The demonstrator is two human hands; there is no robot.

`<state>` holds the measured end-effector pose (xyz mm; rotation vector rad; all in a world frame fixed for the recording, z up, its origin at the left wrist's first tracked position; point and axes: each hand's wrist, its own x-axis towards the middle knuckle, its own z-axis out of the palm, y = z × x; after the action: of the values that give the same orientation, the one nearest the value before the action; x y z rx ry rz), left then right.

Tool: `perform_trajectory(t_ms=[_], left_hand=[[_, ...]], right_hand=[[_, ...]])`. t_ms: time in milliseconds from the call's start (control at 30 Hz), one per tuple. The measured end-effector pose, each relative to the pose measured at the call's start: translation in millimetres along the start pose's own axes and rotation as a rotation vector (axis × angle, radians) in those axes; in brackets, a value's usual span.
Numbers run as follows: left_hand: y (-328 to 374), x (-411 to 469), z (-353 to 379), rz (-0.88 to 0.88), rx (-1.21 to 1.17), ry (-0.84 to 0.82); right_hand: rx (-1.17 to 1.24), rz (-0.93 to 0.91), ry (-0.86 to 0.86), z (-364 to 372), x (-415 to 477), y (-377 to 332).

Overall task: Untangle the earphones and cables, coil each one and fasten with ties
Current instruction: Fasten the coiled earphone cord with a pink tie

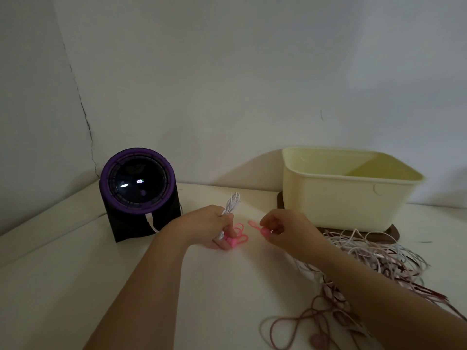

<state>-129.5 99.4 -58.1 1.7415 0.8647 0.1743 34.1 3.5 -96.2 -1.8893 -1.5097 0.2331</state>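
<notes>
Nearest, a loop of pink earphones [300, 322] trails from the tangle [374, 258] lying under the right forearm. Further out, the left hand [214, 223] is clamped round a white coil [232, 202], which sticks up past the fingers. That hand's lower fingers rest on a heap of pink ties [237, 237] on the table [75, 274]. Just beside it, the right hand [280, 227] pinches one tie [256, 226] by its head, tail towards the coil.

The step looks like banding the coil. If the left grip slackens while the tie goes round, the turns may spring loose. The forearm could also drag the tangle and tighten its knots.

The cream tub [348, 198] stands on a dark board [394, 233]. The part of its inside that can be seen shows nothing, and the floor is hidden. A purple-rimmed device [137, 180] sits left.
</notes>
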Motion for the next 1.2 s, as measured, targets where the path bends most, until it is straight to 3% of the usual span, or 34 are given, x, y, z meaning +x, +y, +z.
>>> perform_trajectory(t_ms=[100, 267, 467, 567, 767, 933, 1200], left_hand=[[3.8, -3.3, 0.9, 0.004, 0.102, 0.006], [18.1, -7.4, 6.0, 0.153, 0.245, 0.164], [58.3, -15.8, 41.7, 0.523, -0.23, 0.265], [71.3, -21.5, 67.2, 0.613, -0.418, 0.296], [97.4, -22.7, 91.4, 0.7, -0.405, 0.19], [122.3, -8.0, 97.2, 0.681, -0.325, 0.122], [121.2, -3.9, 98.8, 0.723, 0.071, 0.294]], right_hand=[[0.169, 0.003, 0.06, -19.5, -3.1, -6.0], [0.368, -0.017, 0.177, -51.8, -12.0, -19.0], [0.447, -0.162, 0.29, -85.4, -12.7, -39.9], [0.429, -0.201, 0.309, -101.1, -12.5, -47.0], [0.116, -0.277, 0.478, -127.1, -16.3, -38.7], [-0.074, -0.314, 0.536, -150.8, -21.5, -29.3], [-0.088, -0.276, 0.445, -163.0, -21.8, -22.3]])
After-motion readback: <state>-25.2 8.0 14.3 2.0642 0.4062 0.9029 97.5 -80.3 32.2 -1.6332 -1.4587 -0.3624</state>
